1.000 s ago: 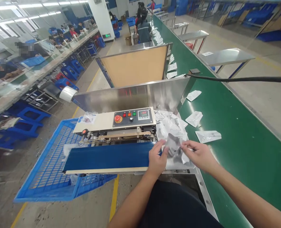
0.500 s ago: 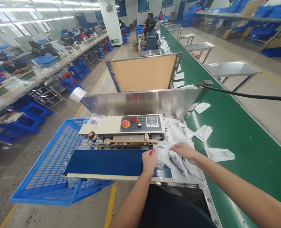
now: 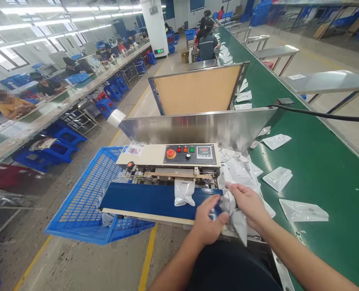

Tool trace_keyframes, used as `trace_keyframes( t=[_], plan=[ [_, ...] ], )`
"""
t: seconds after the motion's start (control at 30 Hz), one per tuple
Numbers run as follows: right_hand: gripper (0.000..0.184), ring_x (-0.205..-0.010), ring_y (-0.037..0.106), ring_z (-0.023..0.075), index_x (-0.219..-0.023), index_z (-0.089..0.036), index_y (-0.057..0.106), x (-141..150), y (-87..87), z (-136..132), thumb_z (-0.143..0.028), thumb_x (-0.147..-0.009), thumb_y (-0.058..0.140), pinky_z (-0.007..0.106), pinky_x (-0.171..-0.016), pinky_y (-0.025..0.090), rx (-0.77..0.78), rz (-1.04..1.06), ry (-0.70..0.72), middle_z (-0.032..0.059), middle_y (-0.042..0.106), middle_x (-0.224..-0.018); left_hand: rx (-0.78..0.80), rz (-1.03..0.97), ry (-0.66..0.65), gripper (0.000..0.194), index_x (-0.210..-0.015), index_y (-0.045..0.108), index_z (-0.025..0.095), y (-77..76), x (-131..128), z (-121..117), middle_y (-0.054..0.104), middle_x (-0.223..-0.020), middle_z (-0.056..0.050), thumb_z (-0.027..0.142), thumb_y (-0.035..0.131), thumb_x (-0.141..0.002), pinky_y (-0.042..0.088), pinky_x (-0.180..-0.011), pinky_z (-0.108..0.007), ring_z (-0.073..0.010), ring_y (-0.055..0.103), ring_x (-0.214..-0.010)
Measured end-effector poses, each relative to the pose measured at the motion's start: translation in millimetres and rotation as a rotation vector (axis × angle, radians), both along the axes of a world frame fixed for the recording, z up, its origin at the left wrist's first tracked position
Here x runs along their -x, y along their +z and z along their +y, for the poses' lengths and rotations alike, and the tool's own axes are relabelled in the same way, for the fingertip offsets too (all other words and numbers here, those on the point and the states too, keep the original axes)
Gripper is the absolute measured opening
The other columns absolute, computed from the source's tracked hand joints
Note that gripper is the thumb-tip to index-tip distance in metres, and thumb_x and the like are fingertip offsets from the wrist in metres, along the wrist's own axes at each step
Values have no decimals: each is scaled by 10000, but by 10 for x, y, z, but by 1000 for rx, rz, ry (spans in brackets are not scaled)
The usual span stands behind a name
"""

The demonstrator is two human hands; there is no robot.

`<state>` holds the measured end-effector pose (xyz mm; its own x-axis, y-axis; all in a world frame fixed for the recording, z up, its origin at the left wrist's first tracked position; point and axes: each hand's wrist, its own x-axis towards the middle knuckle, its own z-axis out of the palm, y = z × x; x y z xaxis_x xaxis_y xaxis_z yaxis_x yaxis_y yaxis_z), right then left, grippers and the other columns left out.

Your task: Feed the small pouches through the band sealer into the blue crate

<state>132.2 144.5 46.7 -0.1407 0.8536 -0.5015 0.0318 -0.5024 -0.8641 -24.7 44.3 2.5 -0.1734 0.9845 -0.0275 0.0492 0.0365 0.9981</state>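
As the right hand [image 3: 248, 204] pinches a crumpled silver bag [image 3: 228, 203] between thumb and fingertips at the right end of the blue belt [image 3: 143, 198], the left hand [image 3: 208, 222] stands beside it with thumb and fingers spread — whether they touch the bag, the blur hides. A second bag [image 3: 184, 195] lies right of the blue belt's middle, its upper end at the machine [image 3: 146, 155] along the far edge. A pile of white bags [image 3: 240, 171] sits between that right end and the left edge of the green belt [image 3: 313, 173]. To handle the held bag well, I would take both top corners lightly, pull the edge flat and keep it square to the blue belt's far edge; creases would probably set it crooked. The loose bags carry small dark print, unreadable here — likewise the red digits on the display [image 3: 204, 152]. No brand can be made out.
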Motion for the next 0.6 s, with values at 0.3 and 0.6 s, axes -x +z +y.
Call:
trace_keyframes(
  t=[0.3,0.6],
  plan=[
    [553,-617,554,163,-1087,-209,876,-295,116,-6,-663,-772,850,302,-572,466,-198,-124,290,57,774,-836,143,-362,23,723,-1175,783,118,-59,-258,322,786,-1041,-136,790,632,-954,570,-931,-397,-270,708,-966],
    [484,-610,539,157,-799,-181,806,-430,-171,-119,-666,-806,794,280,-574,426,-223,-136,201,31,693,-686,209,-219,180,648,-752,714,155,-203,-266,295,596,-666,-21,789,696,-884,408,-603,-252,-158,502,-646]
  ],
)
